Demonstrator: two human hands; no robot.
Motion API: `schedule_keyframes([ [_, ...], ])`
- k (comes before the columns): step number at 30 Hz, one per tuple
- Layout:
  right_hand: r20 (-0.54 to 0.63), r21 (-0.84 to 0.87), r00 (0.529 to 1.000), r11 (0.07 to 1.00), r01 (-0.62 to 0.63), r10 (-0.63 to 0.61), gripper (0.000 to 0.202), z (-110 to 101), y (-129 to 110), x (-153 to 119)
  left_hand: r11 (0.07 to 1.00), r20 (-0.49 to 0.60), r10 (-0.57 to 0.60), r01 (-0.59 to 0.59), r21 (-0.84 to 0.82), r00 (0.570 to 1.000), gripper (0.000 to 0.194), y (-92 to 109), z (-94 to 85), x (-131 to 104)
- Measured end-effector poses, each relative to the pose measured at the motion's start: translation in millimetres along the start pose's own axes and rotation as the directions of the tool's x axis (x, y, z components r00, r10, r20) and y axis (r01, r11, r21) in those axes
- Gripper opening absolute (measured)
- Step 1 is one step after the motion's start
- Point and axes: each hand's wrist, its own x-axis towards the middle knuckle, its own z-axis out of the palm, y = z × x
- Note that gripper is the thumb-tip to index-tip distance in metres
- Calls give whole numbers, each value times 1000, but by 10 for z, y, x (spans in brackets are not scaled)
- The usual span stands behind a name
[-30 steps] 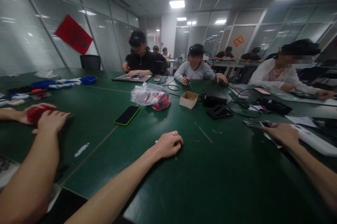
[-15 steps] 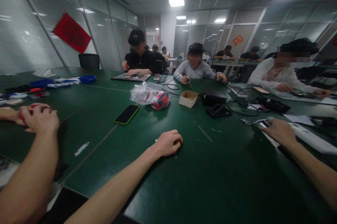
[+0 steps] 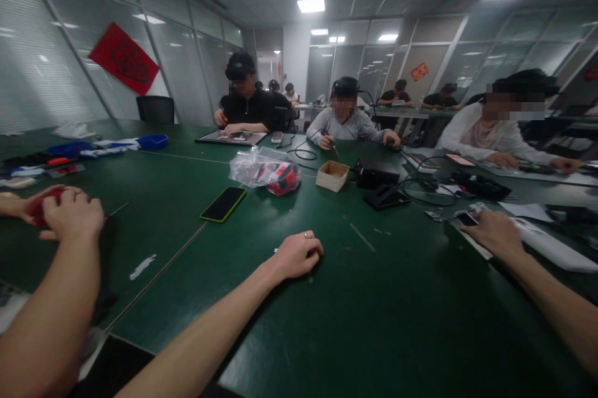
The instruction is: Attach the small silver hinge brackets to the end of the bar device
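My left hand (image 3: 299,255) rests on the green table (image 3: 374,317) with loosely curled fingers and a ring on one. Nothing shows in it; a tiny white scrap (image 3: 276,250) is beside its wrist. To the right, my right hand (image 3: 498,233) has its thumb and fingers on a small flat device with a dark panel (image 3: 466,218); its exact kind is unclear. Under that hand is a pale flat strip (image 3: 480,248), partly covered. Small metallic bits (image 3: 434,216) lie just left of it. A long white object (image 3: 554,245) is beyond my knuckles.
A co-worker's hands (image 3: 70,211) grip a red object at left. A green-edged phone (image 3: 223,204), a bagged red-and-black item (image 3: 266,172), a small open box (image 3: 332,175) and a black unit with cables (image 3: 376,172) stand ahead. Other people sit across the table.
The device in my right hand has tilted, so more of its dark panel shows. My left hand stays on the table. The whole view has shifted slightly.
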Motion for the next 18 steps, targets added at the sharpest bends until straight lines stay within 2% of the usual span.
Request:
schedule_keyframes([
  [6,-67,-34,995,997,72,-75,36,-28,-72,-83,1000,0,-8,8,-3,1000,20,17,-17,-2],
  [13,-44,-39,996,997,73,-74,35,-36,-81,-64,1000,2,3,-3,9,1000,20,17,-21,-7],
  [18,-80,-49,994,996,71,-75,33,-31,-95,-110,1000,1,7,-7,13,1000,20,4,-4,-3],
])
